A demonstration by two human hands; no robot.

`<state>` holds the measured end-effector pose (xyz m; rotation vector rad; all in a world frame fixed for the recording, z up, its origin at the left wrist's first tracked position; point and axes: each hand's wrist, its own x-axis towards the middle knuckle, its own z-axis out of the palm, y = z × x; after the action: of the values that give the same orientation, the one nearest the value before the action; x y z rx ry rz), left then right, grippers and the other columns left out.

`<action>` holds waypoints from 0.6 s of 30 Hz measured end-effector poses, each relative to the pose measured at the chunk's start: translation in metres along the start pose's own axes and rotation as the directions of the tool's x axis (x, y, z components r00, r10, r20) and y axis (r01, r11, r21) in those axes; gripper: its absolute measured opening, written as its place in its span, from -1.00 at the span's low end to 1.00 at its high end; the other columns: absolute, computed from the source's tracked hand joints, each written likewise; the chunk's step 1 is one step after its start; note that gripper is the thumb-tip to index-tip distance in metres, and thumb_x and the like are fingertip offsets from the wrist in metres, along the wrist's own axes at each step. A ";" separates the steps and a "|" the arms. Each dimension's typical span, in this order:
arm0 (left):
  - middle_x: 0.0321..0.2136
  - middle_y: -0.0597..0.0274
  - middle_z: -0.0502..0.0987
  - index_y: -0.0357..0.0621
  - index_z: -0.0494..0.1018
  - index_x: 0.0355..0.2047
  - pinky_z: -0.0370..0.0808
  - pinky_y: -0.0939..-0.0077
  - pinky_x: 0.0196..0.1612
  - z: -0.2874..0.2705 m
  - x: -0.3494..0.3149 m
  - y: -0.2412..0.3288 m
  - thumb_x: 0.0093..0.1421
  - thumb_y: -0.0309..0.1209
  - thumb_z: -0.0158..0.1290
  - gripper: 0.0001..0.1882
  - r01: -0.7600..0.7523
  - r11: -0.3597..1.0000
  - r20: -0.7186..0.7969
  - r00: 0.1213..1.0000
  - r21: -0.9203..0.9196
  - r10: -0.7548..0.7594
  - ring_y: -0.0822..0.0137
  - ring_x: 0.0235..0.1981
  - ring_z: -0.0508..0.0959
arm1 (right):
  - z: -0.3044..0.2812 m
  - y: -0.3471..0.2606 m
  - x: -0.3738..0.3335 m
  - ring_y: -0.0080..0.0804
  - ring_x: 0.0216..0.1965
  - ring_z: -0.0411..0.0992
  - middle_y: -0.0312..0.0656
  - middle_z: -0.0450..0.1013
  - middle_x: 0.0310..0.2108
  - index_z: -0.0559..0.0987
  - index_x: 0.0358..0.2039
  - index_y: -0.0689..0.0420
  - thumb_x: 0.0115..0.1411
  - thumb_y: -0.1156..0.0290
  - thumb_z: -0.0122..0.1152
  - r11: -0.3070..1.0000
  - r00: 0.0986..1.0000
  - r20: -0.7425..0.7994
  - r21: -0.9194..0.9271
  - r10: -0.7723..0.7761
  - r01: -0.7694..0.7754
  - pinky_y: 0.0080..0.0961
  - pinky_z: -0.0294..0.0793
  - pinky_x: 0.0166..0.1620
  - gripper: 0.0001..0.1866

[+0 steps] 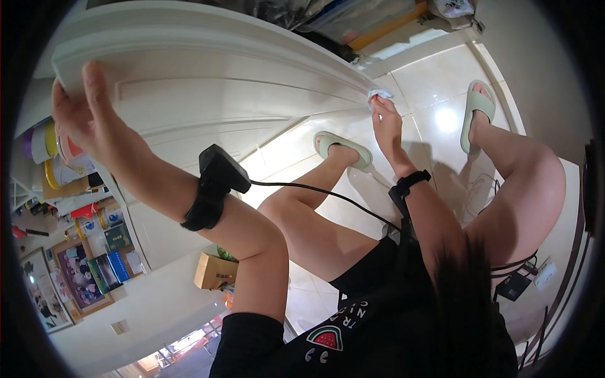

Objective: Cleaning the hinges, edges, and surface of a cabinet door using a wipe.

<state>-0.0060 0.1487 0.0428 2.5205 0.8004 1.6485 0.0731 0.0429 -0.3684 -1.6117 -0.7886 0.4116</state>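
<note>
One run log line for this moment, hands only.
left hand: grips white panel | right hand: pinches pale cloth by panel edge

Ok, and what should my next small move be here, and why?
Probably slide the pale cloth a little along the edge of the white door. The fingers of your right hand pinch the cloth at or very near that edge, while your left hand grips the door's far side, which should help steady it.
</note>
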 end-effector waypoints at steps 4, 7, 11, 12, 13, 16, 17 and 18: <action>-0.25 0.16 0.43 -0.31 0.25 -0.03 0.27 0.54 0.02 -0.002 0.001 0.005 0.06 -0.16 0.17 -0.39 -0.070 0.990 0.007 0.998 0.126 0.070 0.38 -0.13 0.42 | 0.005 0.001 -0.012 -0.09 -0.03 0.36 0.02 0.40 -0.08 0.49 -0.11 0.25 0.04 0.67 0.03 0.997 1.000 -0.005 0.077 0.016 -0.015 -0.43 0.33 0.02 -0.65; -0.21 0.08 0.39 -0.38 0.19 0.02 0.23 0.54 0.05 -0.007 -0.004 -0.004 0.04 -0.15 0.17 -0.31 -0.022 0.989 -0.024 0.999 0.144 0.025 0.36 -0.10 0.39 | 0.011 -0.027 -0.014 -0.11 -0.04 0.37 0.00 0.37 -0.07 0.47 -0.09 0.25 0.03 0.68 -0.01 0.992 0.997 -0.047 0.112 0.060 -0.055 -0.42 0.37 -0.03 -0.62; -0.17 0.04 0.37 -0.41 0.15 0.06 0.21 0.52 0.08 -0.010 -0.004 0.001 0.03 -0.13 0.18 -0.25 -0.011 0.987 0.013 1.000 0.159 0.009 0.35 -0.07 0.37 | 0.012 -0.052 -0.017 -0.15 -0.05 0.38 -0.01 0.31 -0.02 0.49 -0.09 0.26 0.05 0.65 0.00 0.982 0.994 -0.089 0.182 0.062 -0.045 -0.46 0.35 -0.02 -0.64; -0.18 0.04 0.37 -0.41 0.15 0.06 0.20 0.52 0.08 -0.008 -0.003 0.001 0.02 -0.13 0.19 -0.23 -0.014 0.987 -0.008 1.000 0.161 0.015 0.35 -0.06 0.37 | 0.014 -0.045 -0.017 -0.15 -0.05 0.38 -0.01 0.31 -0.02 0.49 -0.09 0.26 0.05 0.65 0.00 0.983 0.994 -0.091 0.177 0.066 -0.049 -0.46 0.35 -0.02 -0.64; -0.18 0.03 0.36 -0.41 0.14 0.07 0.19 0.52 0.09 -0.007 -0.003 0.001 0.01 -0.12 0.19 -0.22 -0.017 0.986 -0.028 0.999 0.164 0.022 0.36 -0.05 0.36 | 0.018 -0.037 -0.014 -0.20 -0.04 0.37 -0.02 0.32 -0.03 0.49 -0.09 0.25 0.04 0.64 0.02 0.970 0.983 -0.090 0.199 0.162 -0.141 -0.49 0.37 -0.05 -0.64; -0.10 -0.03 0.40 -0.28 0.27 -0.02 0.15 0.46 0.18 0.004 -0.007 -0.001 0.06 -0.12 0.13 -0.40 -0.023 0.983 -0.058 0.998 0.181 0.034 0.28 0.05 0.36 | 0.021 -0.007 -0.011 -0.28 -0.04 0.37 -0.04 0.32 -0.04 0.50 -0.10 0.24 0.04 0.64 0.04 0.932 0.947 -0.083 0.223 0.310 -0.285 -0.54 0.40 -0.11 -0.64; -0.10 -0.03 0.40 -0.28 0.27 -0.02 0.15 0.46 0.18 0.002 -0.007 -0.001 0.06 -0.12 0.13 -0.40 -0.020 0.982 -0.057 0.998 0.186 0.031 0.28 0.05 0.36 | 0.019 -0.011 -0.009 -0.32 -0.04 0.37 -0.05 0.32 -0.04 0.50 -0.10 0.24 0.04 0.64 0.05 0.913 0.934 -0.056 0.238 0.353 -0.331 -0.57 0.41 -0.15 -0.64; -0.10 -0.03 0.40 -0.28 0.30 -0.04 0.13 0.44 0.19 -0.001 -0.008 0.000 0.07 -0.11 0.11 -0.43 -0.023 0.980 -0.036 0.999 0.199 0.030 0.28 0.06 0.35 | 0.020 -0.017 -0.010 -0.32 -0.04 0.37 -0.05 0.32 -0.04 0.50 -0.10 0.24 0.04 0.64 0.05 0.912 0.934 -0.052 0.237 0.355 -0.334 -0.57 0.41 -0.15 -0.64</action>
<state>-0.0094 0.1449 0.0368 2.6467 0.9858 1.7101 0.0489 0.0512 -0.3578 -1.5436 -0.3671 0.6494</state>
